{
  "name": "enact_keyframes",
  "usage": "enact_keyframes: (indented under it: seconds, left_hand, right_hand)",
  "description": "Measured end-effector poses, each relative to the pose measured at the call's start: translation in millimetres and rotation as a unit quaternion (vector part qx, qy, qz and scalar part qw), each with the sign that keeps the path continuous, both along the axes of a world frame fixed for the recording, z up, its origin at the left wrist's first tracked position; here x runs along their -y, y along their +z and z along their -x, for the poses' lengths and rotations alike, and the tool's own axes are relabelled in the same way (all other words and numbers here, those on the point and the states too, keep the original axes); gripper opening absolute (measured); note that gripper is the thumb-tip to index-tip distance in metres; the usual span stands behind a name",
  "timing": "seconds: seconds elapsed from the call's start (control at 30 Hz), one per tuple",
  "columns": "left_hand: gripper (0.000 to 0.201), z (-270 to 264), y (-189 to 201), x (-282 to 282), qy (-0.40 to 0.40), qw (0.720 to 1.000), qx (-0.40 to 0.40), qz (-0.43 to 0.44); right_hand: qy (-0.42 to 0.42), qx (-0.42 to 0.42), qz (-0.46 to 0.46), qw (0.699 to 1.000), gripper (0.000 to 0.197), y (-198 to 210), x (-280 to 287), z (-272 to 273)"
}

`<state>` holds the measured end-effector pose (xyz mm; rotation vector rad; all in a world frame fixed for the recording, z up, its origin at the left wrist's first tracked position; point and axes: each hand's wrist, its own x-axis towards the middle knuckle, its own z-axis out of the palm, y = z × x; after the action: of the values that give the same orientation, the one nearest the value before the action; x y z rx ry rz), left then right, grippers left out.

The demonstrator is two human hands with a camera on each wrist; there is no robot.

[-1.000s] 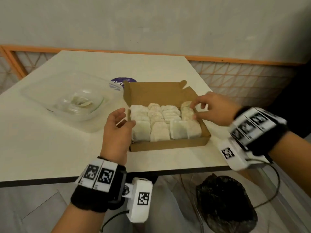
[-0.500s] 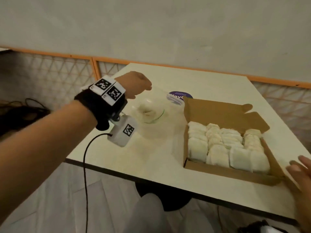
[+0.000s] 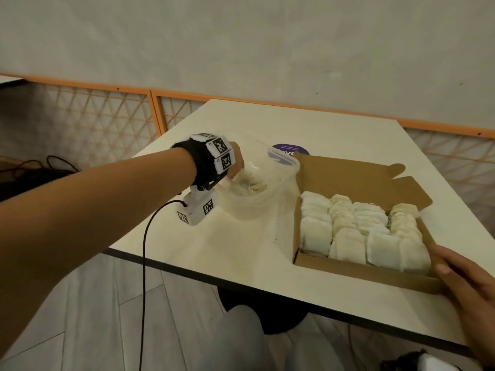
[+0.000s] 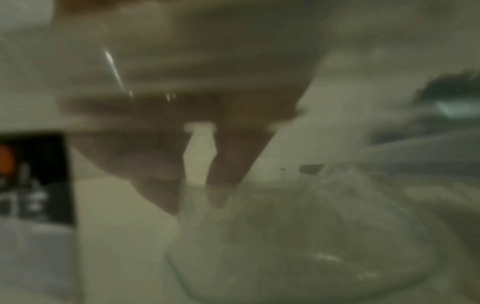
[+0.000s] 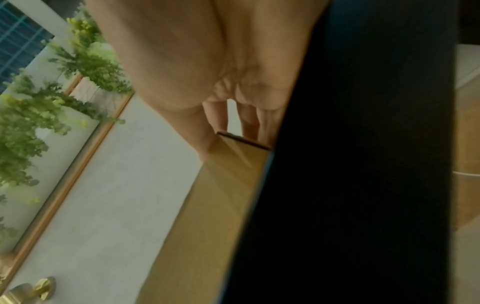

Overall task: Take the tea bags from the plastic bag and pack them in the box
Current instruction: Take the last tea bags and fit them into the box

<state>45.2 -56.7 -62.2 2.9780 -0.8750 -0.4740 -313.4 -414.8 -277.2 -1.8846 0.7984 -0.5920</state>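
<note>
Left hand (image 3: 237,162) dips into the plastic bag (image 3: 257,202); right hand (image 3: 468,285) rests on the box (image 3: 348,174) packed with tea bags (image 3: 359,231).

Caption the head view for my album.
Left hand reaches into the plastic bag; right hand steadies the box of tea bags.

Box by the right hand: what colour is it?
Plain brown cardboard, unprinted. The box shows best in the head view.
</note>
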Motion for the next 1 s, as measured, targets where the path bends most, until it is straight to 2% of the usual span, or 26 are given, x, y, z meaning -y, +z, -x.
enact_keyframes:
  seconds: [0.07,0.1,0.17,0.3,0.37,0.47,0.7,0.87,1.0]
  left_hand:
    - [0.026,-1.5,-2.1,0.6,0.024,0.998,-0.038,0.048]
    - [0.032,-0.7,-3.0,2.7,0.031,0.997,-0.053,0.042]
    - [0.05,12.5,1.8,7.8,0.008,0.999,-0.05,-0.012]
    - [0.053,31.5,2.2,22.7,-0.072,0.989,0.081,-0.096]
    - [0.045,33.3,3.8,28.1,-0.102,0.981,0.117,-0.119]
    - [0.045,36.6,5.1,38.7,-0.119,0.977,0.078,-0.161]
    - [0.043,39.1,2.4,45.2,-0.121,0.965,0.042,-0.23]
    - [0.03,41.6,3.9,37.2,-0.092,0.979,0.001,-0.182]
    - [0.021,36.3,16.2,31.5,-0.018,0.995,-0.096,-0.03]
  right_hand:
    - [0.016,0.016,0.009,1.0,0.036,17.6,-29.5,-2.0]
    - [0.018,0.008,0.008,1.0,0.035,43.7,-57.4,-7.5]
    - [0.009,0.019,0.005,1.0,0.039,65.3,-83.7,-9.9]
    - [0.005,0.067,0.025,0.997,0.029,87.1,-108.0,-10.8]
    - [0.022,0.096,0.011,0.995,0.021,105.4,-125.3,-13.6]
    - [0.004,0.129,-0.014,0.991,0.025,107.3,-128.4,-15.3]
    - [-0.005,0.135,-0.022,0.991,0.027,109.7,-129.9,-15.0]
    - [0.012,0.129,-0.01,0.991,0.025,110.6,-128.5,-14.4]
    - [0.01,0.123,-0.004,0.992,0.025,112.4,-129.7,-13.6]
